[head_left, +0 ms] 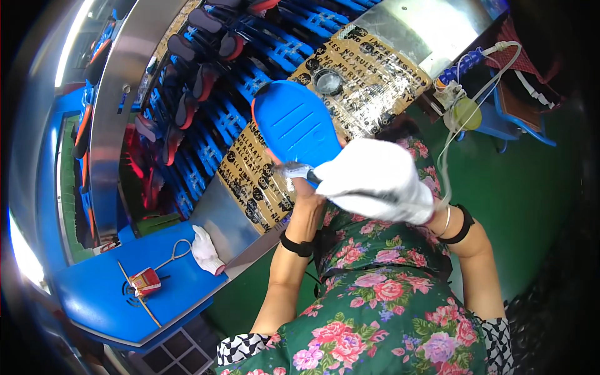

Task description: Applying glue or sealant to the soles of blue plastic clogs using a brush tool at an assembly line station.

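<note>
My left hand (304, 189) is closed round the near end of a blue shoe sole (294, 122), fingers along its edges and thumb at the bottom. The sole is broad and rounded, with short ridges across its face and a thin orange-red edge on the left. My right hand (375, 178) wears a white cotton glove and is closed on a small brush (297, 170) with white bristles. The brush crosses over the sole's near end, just above my left thumb; its handle is partly hidden by the glove and blurred.
A taped cardboard sheet (375, 75) covers the bench, with a small clear round dish (328, 81) on it. Behind stands a blue rack (250, 78) with several dark shoe soles. At left a blue ledge (94, 294) holds a white glove (206, 251) and a red box (145, 282). A pale hose (447, 150) hangs at right.
</note>
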A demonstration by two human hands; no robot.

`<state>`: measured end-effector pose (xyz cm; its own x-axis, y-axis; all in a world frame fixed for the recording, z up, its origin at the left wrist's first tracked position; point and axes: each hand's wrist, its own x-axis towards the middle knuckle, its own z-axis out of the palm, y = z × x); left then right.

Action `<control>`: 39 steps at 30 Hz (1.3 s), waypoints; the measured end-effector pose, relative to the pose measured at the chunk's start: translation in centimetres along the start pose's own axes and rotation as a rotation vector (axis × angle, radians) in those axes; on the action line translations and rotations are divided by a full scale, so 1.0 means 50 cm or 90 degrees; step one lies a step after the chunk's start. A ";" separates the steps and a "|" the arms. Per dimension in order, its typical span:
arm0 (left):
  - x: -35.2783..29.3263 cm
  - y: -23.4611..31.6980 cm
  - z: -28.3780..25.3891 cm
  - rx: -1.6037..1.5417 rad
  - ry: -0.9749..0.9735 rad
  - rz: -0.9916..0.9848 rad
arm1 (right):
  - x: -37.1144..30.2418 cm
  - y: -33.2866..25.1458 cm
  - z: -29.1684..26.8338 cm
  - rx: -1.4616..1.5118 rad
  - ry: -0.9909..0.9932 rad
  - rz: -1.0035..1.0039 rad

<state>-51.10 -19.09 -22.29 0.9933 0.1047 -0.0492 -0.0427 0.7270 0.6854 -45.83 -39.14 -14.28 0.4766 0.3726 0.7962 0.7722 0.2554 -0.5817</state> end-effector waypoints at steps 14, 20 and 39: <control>0.034 0.030 0.020 -0.034 -0.120 -0.050 | -0.034 0.011 -0.003 -0.047 0.026 0.018; 0.058 0.035 0.025 -0.092 -0.137 -0.037 | -0.047 -0.007 0.014 0.017 0.002 0.043; 0.082 0.053 0.010 -0.190 -0.126 -0.017 | -0.099 -0.011 0.040 -0.016 0.003 0.055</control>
<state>-47.10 -17.07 -20.33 0.9948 -0.0292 0.0979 -0.0172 0.8970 0.4417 -49.45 -39.35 -18.24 0.5431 0.3884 0.7444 0.7389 0.2000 -0.6434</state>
